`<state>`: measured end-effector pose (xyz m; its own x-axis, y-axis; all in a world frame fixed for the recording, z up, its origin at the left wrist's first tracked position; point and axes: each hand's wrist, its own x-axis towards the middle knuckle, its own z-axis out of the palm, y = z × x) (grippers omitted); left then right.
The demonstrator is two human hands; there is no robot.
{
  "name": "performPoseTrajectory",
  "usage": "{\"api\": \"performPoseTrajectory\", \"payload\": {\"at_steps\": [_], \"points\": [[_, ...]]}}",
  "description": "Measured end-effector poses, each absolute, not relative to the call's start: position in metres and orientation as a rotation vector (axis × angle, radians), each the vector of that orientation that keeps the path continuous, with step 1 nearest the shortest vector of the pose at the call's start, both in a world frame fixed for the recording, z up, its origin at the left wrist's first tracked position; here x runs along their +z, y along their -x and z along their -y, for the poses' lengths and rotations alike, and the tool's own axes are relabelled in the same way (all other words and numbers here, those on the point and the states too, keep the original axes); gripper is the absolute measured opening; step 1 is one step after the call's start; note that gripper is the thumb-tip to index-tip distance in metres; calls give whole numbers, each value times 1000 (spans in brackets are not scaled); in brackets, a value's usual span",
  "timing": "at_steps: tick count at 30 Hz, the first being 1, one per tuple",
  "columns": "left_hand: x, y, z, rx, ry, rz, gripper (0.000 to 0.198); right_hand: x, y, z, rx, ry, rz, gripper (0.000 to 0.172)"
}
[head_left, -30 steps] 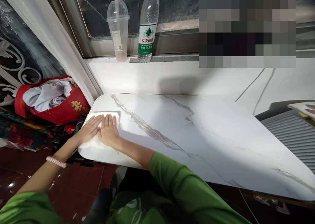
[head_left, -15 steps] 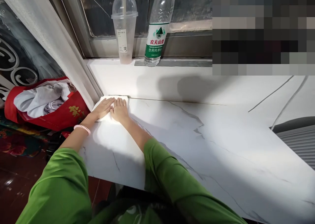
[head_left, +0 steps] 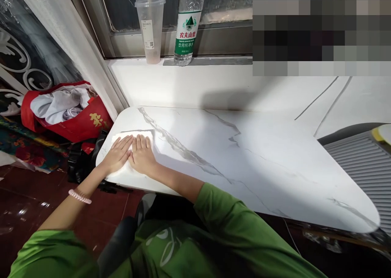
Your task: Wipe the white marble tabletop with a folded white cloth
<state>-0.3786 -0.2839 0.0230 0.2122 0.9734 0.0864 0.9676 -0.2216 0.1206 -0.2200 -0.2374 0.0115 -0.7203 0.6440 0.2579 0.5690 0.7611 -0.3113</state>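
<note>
A white cloth (head_left: 131, 176) lies spread near the left end of a white marble-patterned table (head_left: 207, 143). On its left part rests my left hand (head_left: 118, 153), flat with the fingers stretched out. Beside it, my right hand (head_left: 142, 153) presses flat on the same cloth, fingers extended and the thumbs close together. Neither hand is wrapped round the cloth. A pink coiled band (head_left: 80, 196) sits on my left wrist.
On the window sill stand a clear plastic cup (head_left: 149, 29) with a straw and a water bottle (head_left: 187, 31). Left of the table is a red bag (head_left: 82, 125) holding pale fabric. A ridged grey object (head_left: 357, 155) is at the right. Pixelation hides the upper right.
Both hands and the cloth have slid from the table's back left corner towards its front edge. The camera view has shifted, showing more of the table's front.
</note>
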Motion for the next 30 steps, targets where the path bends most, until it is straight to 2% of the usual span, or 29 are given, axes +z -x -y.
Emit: {"api": "performPoseTrajectory", "payload": {"at_steps": [6,10,19,30], "points": [[25,351,334,223,-2456,-1864,56,9,189,288,287,906,2584,64],[27,351,340,217,-2452,-1821,56,9,184,298,274,897,2572,65],[28,363,273,243,-2402,-1780,55,15,200,250,311,1064,2549,64],[27,376,229,217,-2482,-1646,56,12,213,221,274,1189,2516,65]]}}
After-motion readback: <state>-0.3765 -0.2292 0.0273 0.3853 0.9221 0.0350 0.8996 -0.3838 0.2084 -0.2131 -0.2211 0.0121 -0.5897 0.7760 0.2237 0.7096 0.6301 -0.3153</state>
